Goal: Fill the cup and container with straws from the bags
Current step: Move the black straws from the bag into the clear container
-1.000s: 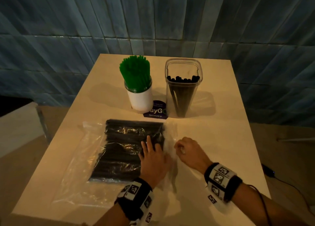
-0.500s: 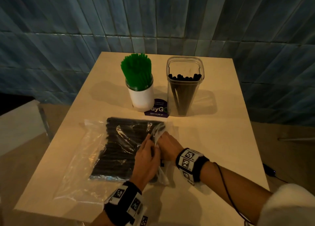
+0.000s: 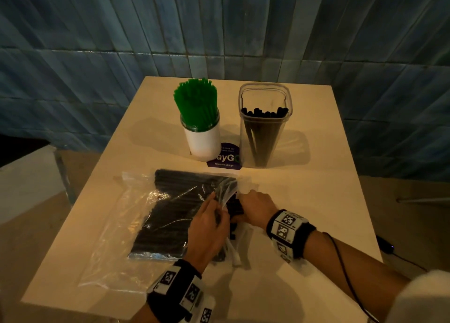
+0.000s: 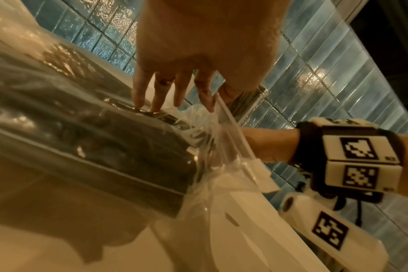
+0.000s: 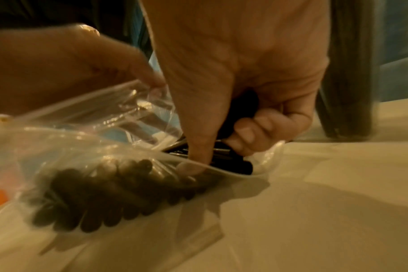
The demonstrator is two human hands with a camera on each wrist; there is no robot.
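Blue tiles are seen behind the table. On it, a clear bag of black straws is held open by the left hand, which pinches its edge. Some straws are gripped inside by the right hand. Behind stand the cup and container.

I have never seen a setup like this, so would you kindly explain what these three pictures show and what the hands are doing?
No machine here: a person wears one camera on the head and one on each wrist, on the patterned bands. The head view looks down on a table holding a white cup of green straws, a clear container partly filled with black straws, and a plastic bag of black straws. The left hand pinches the bag's mouth open, as its wrist view shows. The right hand reaches inside and grips a bunch of black straws.
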